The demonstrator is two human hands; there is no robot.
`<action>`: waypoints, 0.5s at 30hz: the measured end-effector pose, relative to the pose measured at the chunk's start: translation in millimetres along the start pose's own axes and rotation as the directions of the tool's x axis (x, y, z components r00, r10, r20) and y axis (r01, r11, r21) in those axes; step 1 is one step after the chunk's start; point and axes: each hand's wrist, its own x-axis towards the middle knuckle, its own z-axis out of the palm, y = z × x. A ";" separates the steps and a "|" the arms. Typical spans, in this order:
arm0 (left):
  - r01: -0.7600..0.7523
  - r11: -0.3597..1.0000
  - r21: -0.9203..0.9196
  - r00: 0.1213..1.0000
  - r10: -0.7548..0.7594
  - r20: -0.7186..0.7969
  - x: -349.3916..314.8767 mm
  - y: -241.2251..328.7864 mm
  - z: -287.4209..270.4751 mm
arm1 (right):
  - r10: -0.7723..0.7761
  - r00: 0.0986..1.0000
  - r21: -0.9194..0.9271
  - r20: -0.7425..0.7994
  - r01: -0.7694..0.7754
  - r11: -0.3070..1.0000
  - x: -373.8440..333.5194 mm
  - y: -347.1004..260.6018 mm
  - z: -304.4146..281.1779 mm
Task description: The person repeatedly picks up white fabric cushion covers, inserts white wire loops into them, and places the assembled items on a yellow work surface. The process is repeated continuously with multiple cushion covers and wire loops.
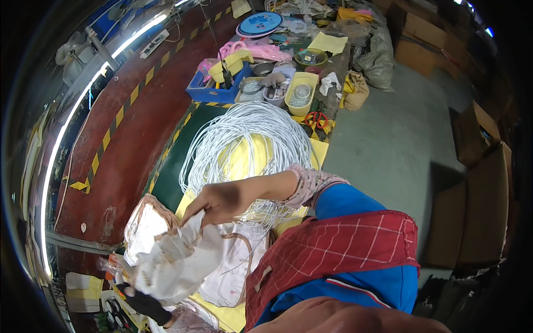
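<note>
The right hand [214,204] pinches the upper edge of a crumpled white sheet [169,272] between thumb and bent fingers, though some fingertips are hidden by its folds. The left hand [145,306], in a dark glove, is at the sheet's lower edge near the rim of the view; the sheet covers part of it, so whether it grips or only supports cannot be told. The sheet hangs between the hands above the near end of the bench [171,176], hiding part of the pale cloth pieces [236,272] below. Whether it is fabric, paper or plastic is hard to make out. Beyond the right forearm, which covers its near side, a big coil of white cord [194,149] lies over yellow material [244,155].
</note>
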 end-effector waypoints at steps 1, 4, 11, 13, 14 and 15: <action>0.040 0.966 -0.257 0.998 -0.025 0.059 6.5 -17.1 6.5 | -0.056 0.998 -0.054 0.015 0.056 0.997 2.1 2.6 5.0; -0.058 0.963 -0.262 0.997 0.070 0.038 9.1 -13.7 43.6 | -0.210 0.971 -0.214 0.116 0.231 0.949 30.3 22.0 31.0; 0.094 0.925 0.369 0.940 0.040 -0.339 -12.8 26.1 -2.5 | 0.193 0.981 -0.177 -0.005 -0.190 0.966 20.3 0.8 16.2; -0.210 0.830 0.517 0.944 0.309 -0.114 -14.1 29.4 39.9 | 0.306 0.952 -0.357 0.023 -0.278 0.892 50.1 3.1 49.2; -0.301 0.788 0.536 0.923 0.383 -0.044 -20.2 41.5 52.3 | 0.090 0.996 -0.318 0.026 -0.077 0.945 55.1 16.0 59.7; -0.340 0.791 0.508 0.914 0.405 -0.020 -27.3 45.1 49.1 | -0.117 0.993 -0.280 -0.011 0.110 0.954 53.1 29.6 61.4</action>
